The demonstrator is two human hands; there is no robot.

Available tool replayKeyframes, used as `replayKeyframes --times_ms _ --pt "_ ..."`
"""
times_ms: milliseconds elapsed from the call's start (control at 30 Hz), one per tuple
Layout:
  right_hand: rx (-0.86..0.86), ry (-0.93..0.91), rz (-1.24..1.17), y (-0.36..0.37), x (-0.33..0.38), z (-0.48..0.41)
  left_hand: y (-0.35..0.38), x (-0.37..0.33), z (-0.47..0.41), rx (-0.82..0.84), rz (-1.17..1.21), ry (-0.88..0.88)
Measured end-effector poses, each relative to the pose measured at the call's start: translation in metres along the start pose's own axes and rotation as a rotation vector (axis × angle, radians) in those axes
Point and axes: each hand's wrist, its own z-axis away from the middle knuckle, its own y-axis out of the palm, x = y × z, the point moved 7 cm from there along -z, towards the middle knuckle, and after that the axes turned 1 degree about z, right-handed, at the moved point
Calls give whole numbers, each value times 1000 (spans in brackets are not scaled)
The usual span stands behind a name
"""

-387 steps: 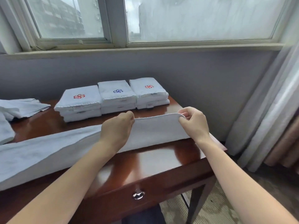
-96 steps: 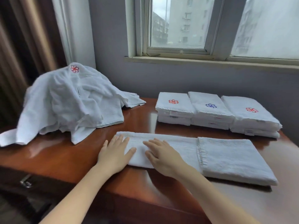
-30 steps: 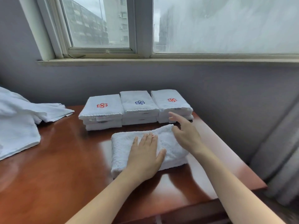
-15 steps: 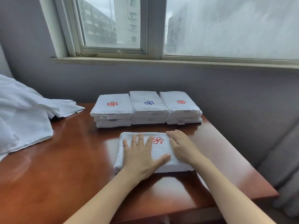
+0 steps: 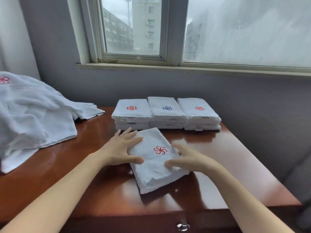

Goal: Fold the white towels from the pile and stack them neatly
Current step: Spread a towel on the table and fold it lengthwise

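This looks like a hotel or guest room, not a workshop or kitchen. A polished reddish wooden desk (image 5: pixel 50 167) with a drawer and metal knob (image 5: pixel 183 226) stands against a plain grey wall (image 5: pixel 252 101). It sits under a sliding window (image 5: pixel 133 52) that looks out on multi-storey apartment blocks (image 5: pixel 144 26) (so the setting is a town). The linen points the same way. The identical white towels, lying in three folded stacks (image 5: pixel 166 115) and a loose pile (image 5: pixel 30 118), each carry the same small embroidered pinwheel logo (image 5: pixel 131 108) in red or blue, like marked housekeeping stock.
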Motion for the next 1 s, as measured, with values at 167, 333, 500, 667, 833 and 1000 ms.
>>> replayKeyframes --times_ms 167,333,500,667,833,1000 --pt "60 37 -337 17 5 -7 -6 37 26 79 164 -297" --pt "50 64 -359 17 6 -14 -2 34 45 130 284 -503" --pt "121 75 -379 17 7 -13 3 4 56 300 593 -401" --pt "196 30 -442 15 9 -12 2 -4 65 318 856 -360" --pt "267 -11 -551 19 7 -9 -2 -17 72 375 1163 -299" --pt "309 -56 -671 27 7 0 4 -20 77 365 1398 -312"
